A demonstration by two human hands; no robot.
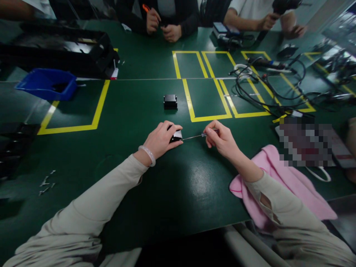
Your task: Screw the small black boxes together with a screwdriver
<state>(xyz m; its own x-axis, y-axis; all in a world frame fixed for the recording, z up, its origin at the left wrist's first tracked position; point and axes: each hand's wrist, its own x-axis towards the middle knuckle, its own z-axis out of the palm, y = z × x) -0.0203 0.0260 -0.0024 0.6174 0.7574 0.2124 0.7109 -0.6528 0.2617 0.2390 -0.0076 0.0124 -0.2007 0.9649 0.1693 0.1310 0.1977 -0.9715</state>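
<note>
Left hand (161, 140) pressing small block (176, 135) onto desk (133, 111), grip clenched round it; right hand (221, 140) pinching thin screwdriver (193, 137), tip touching block; tip-seating step judged underway; steady alignment needed.

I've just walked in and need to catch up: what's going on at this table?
A person seated at the green table pins a small black part down with the left hand. The right hand pinches a thin screwdriver, held nearly level, with its tip at the part's side. A similar black part sits further out, a pink cloth lies by the right forearm, and other people's hands work across the table.
</note>
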